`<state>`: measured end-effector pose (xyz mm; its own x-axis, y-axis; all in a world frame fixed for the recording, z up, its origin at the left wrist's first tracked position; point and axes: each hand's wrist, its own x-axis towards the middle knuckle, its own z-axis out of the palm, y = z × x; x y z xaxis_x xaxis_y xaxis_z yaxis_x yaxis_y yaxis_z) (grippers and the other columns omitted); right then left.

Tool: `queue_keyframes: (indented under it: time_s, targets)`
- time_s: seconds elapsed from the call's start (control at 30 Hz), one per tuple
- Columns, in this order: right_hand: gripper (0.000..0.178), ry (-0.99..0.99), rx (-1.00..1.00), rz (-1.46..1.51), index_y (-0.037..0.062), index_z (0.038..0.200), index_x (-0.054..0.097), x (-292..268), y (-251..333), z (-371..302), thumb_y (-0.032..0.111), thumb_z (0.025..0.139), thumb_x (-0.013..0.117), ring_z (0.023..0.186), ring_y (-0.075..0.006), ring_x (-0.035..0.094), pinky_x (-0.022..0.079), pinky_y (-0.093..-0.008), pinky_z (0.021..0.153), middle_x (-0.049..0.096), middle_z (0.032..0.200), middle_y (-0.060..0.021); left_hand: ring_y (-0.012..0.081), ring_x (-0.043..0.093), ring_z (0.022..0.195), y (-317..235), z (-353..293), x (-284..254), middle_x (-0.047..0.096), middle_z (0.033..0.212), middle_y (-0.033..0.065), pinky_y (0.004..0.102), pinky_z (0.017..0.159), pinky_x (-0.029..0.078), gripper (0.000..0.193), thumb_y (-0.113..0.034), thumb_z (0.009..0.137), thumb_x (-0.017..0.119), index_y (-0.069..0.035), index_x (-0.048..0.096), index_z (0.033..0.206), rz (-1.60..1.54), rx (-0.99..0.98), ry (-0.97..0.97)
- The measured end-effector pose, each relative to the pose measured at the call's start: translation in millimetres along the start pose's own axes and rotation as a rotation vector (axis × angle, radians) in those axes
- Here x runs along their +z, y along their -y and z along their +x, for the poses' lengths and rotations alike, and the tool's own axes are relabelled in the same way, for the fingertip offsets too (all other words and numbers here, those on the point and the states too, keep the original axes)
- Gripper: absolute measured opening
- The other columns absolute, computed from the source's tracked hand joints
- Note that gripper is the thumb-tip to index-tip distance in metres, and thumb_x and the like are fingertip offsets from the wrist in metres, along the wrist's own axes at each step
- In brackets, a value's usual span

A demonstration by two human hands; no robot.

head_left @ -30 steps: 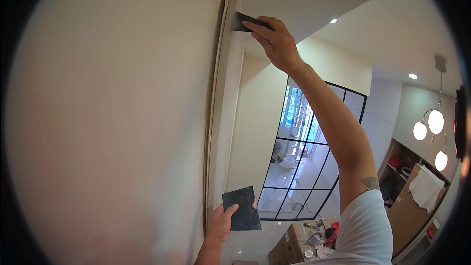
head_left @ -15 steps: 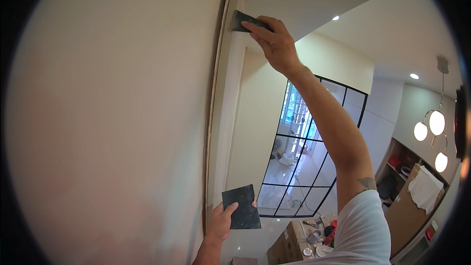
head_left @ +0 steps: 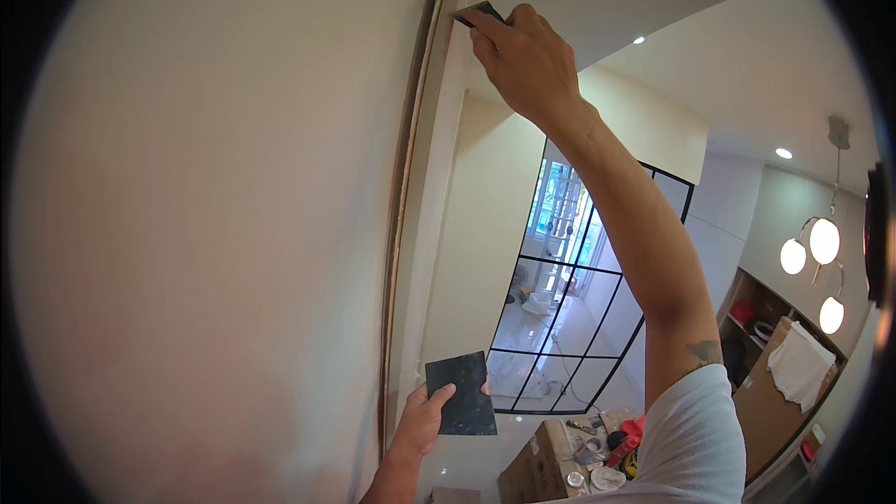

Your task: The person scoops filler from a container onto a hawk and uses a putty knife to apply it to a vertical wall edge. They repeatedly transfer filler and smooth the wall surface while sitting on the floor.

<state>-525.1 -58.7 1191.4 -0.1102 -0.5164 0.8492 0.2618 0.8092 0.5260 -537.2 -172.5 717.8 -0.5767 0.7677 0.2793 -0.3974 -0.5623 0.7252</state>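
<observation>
High up, my right hand is closed on a small dark scraper. The blade's tip meets, or nearly meets, the upper edge of a narrow pale wall strip, just under the ceiling. Much of this scraper is hidden behind my fingers. Lower down, my left hand grips a squarish black scraper, thumb across its face and fingertips showing at its right edge. Small pale specks dot that flat face. Along the strip's left side runs a dark gap with a rough, light edge.
A large plain wall fills the left. Beyond my right arm stands a black-framed glass partition. A cardboard box at lower right carries tools, tape rolls and a red item. A pendant lamp with round globes hangs at right.
My right hand has risen slightly and turned, so its scraper sits nearer the ceiling at a steeper tilt. The left hand and its scraper stay almost where they were.
</observation>
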Motion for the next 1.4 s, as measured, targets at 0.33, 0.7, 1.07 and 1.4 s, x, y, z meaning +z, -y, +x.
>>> queue_keyframes:
  time_s: [0.33, 0.7, 1.07, 1.4]
  targets:
    - [0.022, 0.143, -0.132, -0.202, 0.0065, 0.085, 0.079, -14.9, 30.8, 10.9, 0.022, 0.095, 0.067, 0.082, -0.0310, 0.071, 0.060, -0.0428, 0.068, 0.068, 0.088, -0.0178, 0.0266, 0.075, 0.107, 0.0, -0.2, -1.1, 0.074, 0.120, 0.0174, 0.0417, 0.095, 0.063, 0.032, -0.010, 0.107, 0.054, 0.006, 0.064, 0.132, 0.020, -0.015, -0.050]
    - [0.027, 0.134, 0.049, 0.012, 0.0164, 0.119, 0.081, -25.0, 34.4, -15.4, 0.028, 0.102, 0.064, 0.085, -0.0316, 0.070, 0.059, -0.0453, 0.074, 0.068, 0.095, -0.0161, 0.0232, 0.075, 0.104, -16.7, -6.0, 10.8, 0.075, 0.119, 0.0151, 0.0392, 0.092, 0.065, 0.030, -0.009, 0.108, 0.053, 0.004, 0.066, 0.131, -0.021, -0.013, 0.069]
    - [0.031, -0.133, 0.088, 0.114, 0.0251, 0.133, 0.076, 50.4, 7.8, -14.5, 0.028, 0.103, 0.067, 0.089, -0.0294, 0.066, 0.058, -0.0445, 0.072, 0.060, 0.093, -0.0117, 0.0272, 0.075, 0.107, -3.0, 4.7, -0.9, 0.075, 0.120, 0.0181, 0.0417, 0.095, 0.063, 0.035, -0.009, 0.107, 0.053, 0.007, 0.062, 0.136, 0.022, -0.032, 0.007]
    - [0.027, -0.197, 0.081, 0.019, 0.0230, 0.124, 0.081, 34.5, 27.1, 1.4, 0.030, 0.104, 0.066, 0.083, -0.0300, 0.068, 0.058, -0.0444, 0.070, 0.063, 0.091, -0.0146, 0.0226, 0.074, 0.107, 5.2, 6.6, -14.9, 0.075, 0.119, 0.0138, 0.0374, 0.097, 0.060, 0.030, -0.011, 0.105, 0.062, 0.006, 0.066, 0.130, 0.055, -0.091, -0.092]
